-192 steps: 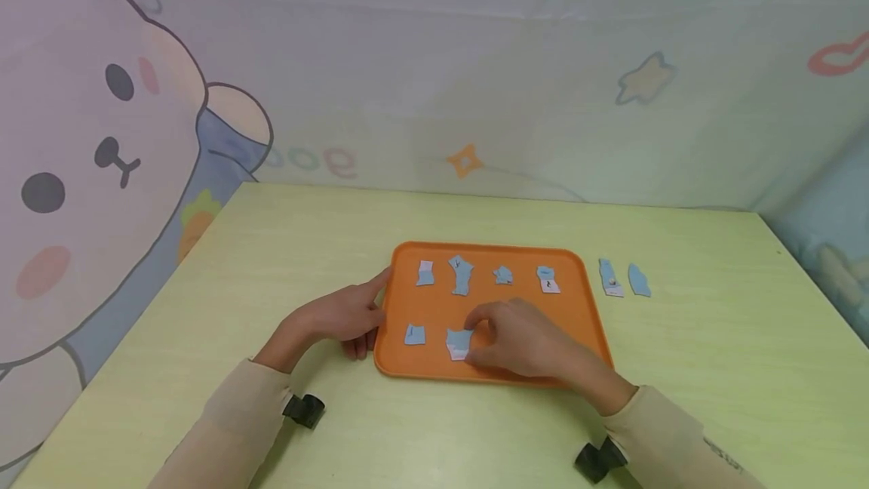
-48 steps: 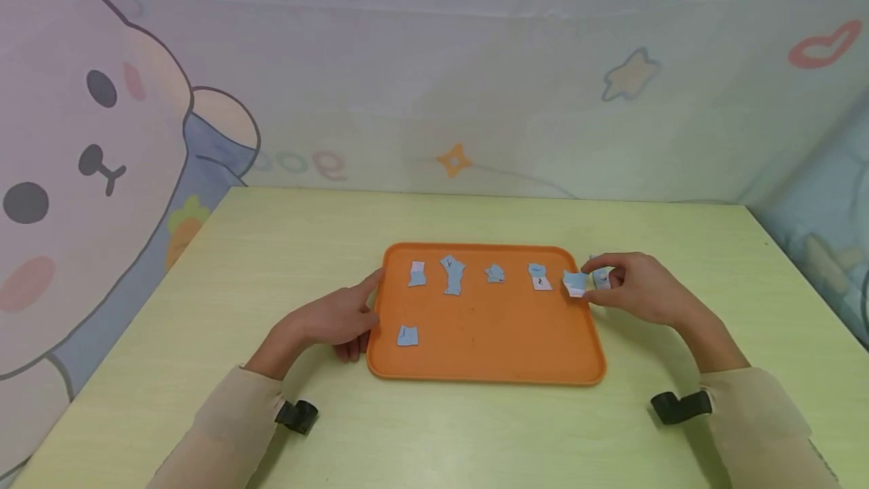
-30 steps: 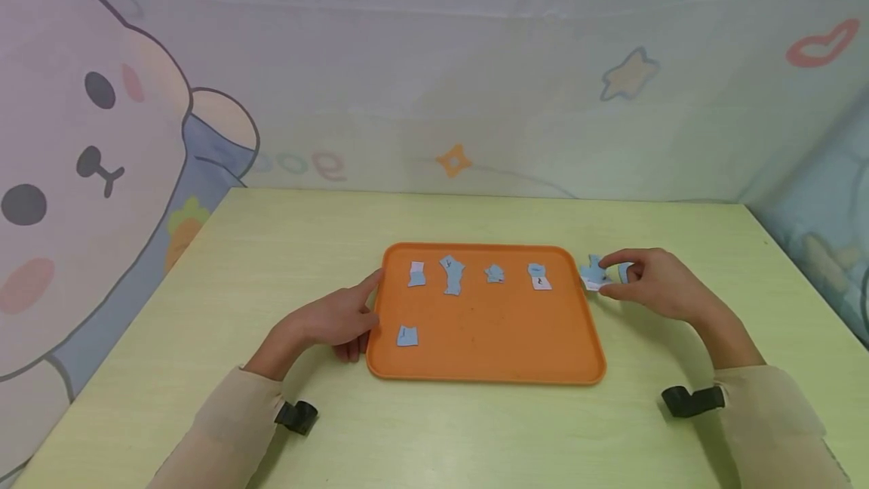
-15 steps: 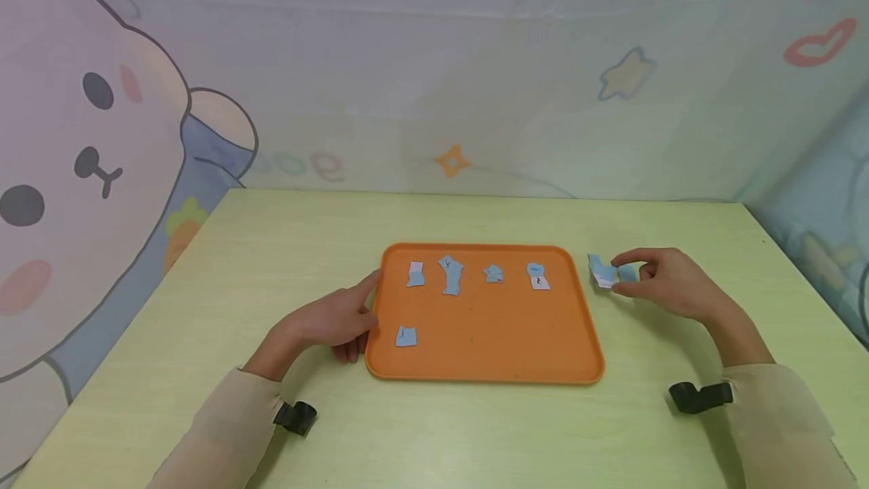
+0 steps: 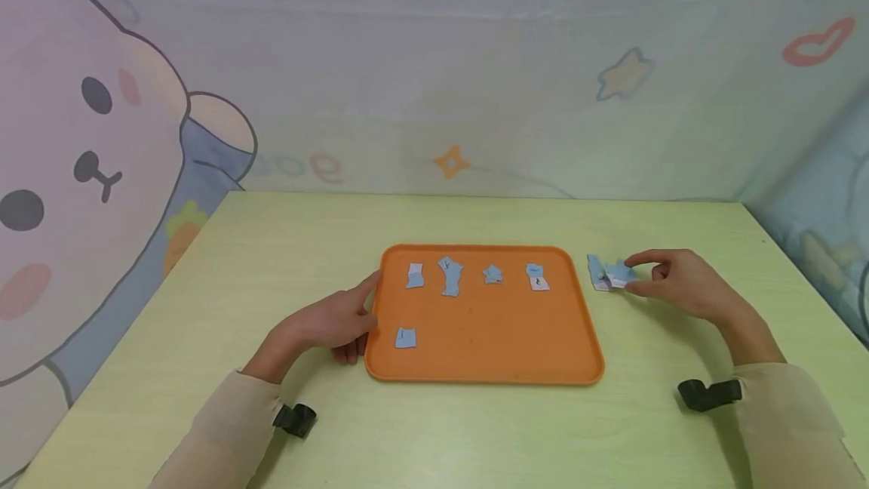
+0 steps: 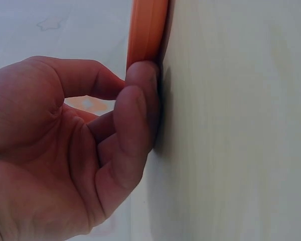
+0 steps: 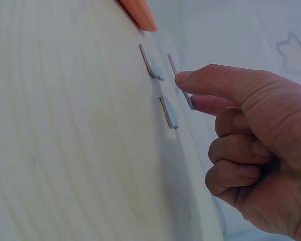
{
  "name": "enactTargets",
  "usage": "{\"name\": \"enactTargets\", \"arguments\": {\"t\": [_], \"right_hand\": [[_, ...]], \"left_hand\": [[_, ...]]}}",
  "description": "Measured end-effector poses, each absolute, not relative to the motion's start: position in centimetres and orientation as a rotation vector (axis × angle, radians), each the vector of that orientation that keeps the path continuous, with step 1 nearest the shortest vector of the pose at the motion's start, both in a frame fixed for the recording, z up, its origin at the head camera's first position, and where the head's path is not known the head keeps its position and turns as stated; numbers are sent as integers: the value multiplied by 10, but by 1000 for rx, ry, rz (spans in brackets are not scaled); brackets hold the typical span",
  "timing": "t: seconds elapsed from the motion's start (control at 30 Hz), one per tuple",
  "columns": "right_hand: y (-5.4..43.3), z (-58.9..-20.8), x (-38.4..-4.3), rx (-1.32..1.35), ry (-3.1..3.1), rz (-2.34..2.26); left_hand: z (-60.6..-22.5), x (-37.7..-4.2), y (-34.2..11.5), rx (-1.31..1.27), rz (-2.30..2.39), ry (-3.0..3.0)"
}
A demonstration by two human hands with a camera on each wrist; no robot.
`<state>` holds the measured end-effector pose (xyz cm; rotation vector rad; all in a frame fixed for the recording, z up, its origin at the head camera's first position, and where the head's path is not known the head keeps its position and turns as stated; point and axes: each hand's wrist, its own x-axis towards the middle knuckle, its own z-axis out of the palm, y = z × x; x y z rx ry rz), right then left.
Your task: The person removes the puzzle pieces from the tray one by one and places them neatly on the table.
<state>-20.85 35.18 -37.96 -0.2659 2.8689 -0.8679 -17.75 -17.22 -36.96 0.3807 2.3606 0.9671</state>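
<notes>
My right hand (image 5: 692, 285) pinches a light blue and white puzzle piece (image 7: 171, 63) between thumb and index finger, the other fingers curled in. The held piece stands off the table, beside two more pieces that lie flat: a blue and white piece (image 5: 594, 270) nearer the tray and a blue piece (image 7: 168, 114). In the head view the held piece overlaps both. At the left rim of the orange tray (image 5: 482, 323), my left hand (image 5: 336, 319) rests its straight index finger and thumb on the edge. Its remaining fingers bend down toward the table.
On the tray lie several pieces: a pink-and-blue piece (image 5: 415, 275), a long piece (image 5: 450, 278), a small piece (image 5: 492, 274) and a blue-and-white piece (image 5: 537, 278) along the top, with a square piece (image 5: 405, 337) lower left. A printed cloth (image 5: 407, 59) hangs behind the table (image 5: 434, 429).
My right hand has taken the puzzle piece from the tray's lower row, lifted it over the right rim and carried it rightward over the two table pieces. My left hand has stayed at the rim.
</notes>
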Motion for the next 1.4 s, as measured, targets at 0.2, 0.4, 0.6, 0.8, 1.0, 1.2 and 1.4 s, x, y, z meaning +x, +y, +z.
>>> {"name": "enactTargets", "arguments": {"t": [0.2,0.4,0.6,0.8,1.0,1.2,1.4], "right_hand": [[358,-378,-208,-262,2883,-844],[372,-382,-206,-234,2891,-831],[381,-383,-207,-234,2880,-831],[391,-382,-209,-221,2882,-812],[402,-384,-209,-217,2879,-810],[409,-387,-210,-222,2873,-831],[410,-389,-212,-235,2875,-831]], "left_hand": [[-370,-176,-173,384,985,2357],[-372,-177,-174,391,979,2365],[-372,-176,-173,364,963,2366],[-371,-176,-173,377,966,2369],[-371,-177,-172,365,964,2367],[-369,-178,-171,363,962,2369],[-370,-177,-172,360,972,2361]]}}
